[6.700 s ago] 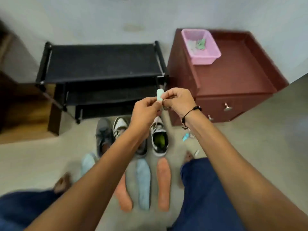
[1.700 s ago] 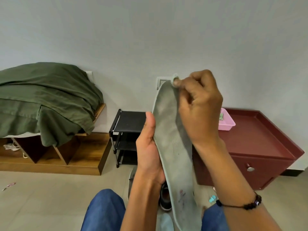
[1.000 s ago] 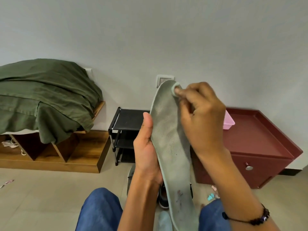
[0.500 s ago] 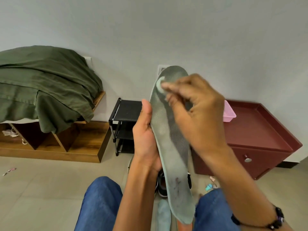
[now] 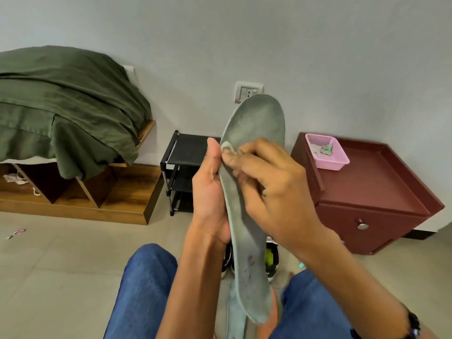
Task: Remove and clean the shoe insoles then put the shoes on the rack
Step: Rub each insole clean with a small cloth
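Body only: 2 bare forearms, no sleeves in frame. Left hand (image 5: 210, 192) and right hand (image 5: 276, 192) both bare, no rings or gloves visible. Black beaded cord bracelet (image 5: 413, 326) on the right wrist, at least 1 purplish bead on it, partly cut off by the frame's bottom edge. Blue denim trousers (image 5: 144, 289) on both legs, 2 knees showing, fabric plain with a few small dark specks on the left leg. Part of a bare foot (image 5: 274, 311) shows between the knees.

insole (image 5: 254, 148): matt, textured cloth | basket (image 5: 327, 155): perforated plastic | bench (image 5: 117, 204): wood
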`<act>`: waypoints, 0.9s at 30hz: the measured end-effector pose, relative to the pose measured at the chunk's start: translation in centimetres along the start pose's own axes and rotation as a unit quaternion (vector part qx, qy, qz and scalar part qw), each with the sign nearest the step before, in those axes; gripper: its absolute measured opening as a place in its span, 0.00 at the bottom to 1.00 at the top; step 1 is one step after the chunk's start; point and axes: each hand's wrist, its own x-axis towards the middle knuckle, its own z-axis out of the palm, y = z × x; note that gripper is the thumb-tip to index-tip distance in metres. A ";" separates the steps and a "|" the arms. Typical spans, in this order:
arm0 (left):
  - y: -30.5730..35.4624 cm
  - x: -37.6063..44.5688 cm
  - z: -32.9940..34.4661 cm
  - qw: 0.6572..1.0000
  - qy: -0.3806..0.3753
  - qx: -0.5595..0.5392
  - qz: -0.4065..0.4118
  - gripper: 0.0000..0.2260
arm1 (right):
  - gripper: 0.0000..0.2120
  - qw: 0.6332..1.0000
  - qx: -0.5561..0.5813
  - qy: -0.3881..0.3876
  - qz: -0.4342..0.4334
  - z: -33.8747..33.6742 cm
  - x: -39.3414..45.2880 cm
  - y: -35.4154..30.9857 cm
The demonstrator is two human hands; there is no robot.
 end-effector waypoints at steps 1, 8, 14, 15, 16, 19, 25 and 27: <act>0.0 0.0 0.1 1.000 0.008 0.002 0.009 0.23 | 0.08 1.000 0.011 -0.006 -0.004 -0.5 0.2 0.3; -0.4 0.1 0.4 1.000 0.001 0.020 0.000 0.29 | 0.09 0.994 -0.072 0.087 -0.007 -1.9 4.9 2.9; 0.3 0.3 -1.3 0.996 -0.041 -0.048 -0.064 0.24 | 0.10 1.000 0.008 -0.001 -0.009 0.9 -0.5 0.3; 0.3 0.0 -1.2 0.997 -0.045 -0.017 -0.058 0.27 | 0.10 0.999 0.032 -0.015 0.007 0.9 -1.3 0.0; 0.2 -0.4 -1.0 0.998 -0.038 0.019 -0.045 0.28 | 0.10 0.998 0.055 -0.028 0.027 0.6 -1.6 -0.1; -0.4 0.5 -1.0 0.998 0.002 -0.001 -0.059 0.24 | 0.08 0.994 0.086 -0.042 0.060 -1.0 -0.5 0.6; -0.7 0.3 0.1 0.998 -0.010 -0.009 -0.056 0.26 | 0.09 0.995 -0.064 0.072 0.020 -2.6 4.1 2.9; -0.6 0.1 -0.1 0.998 -0.021 -0.026 -0.052 0.22 | 0.10 0.992 -0.107 0.063 -0.003 -1.4 4.1 3.0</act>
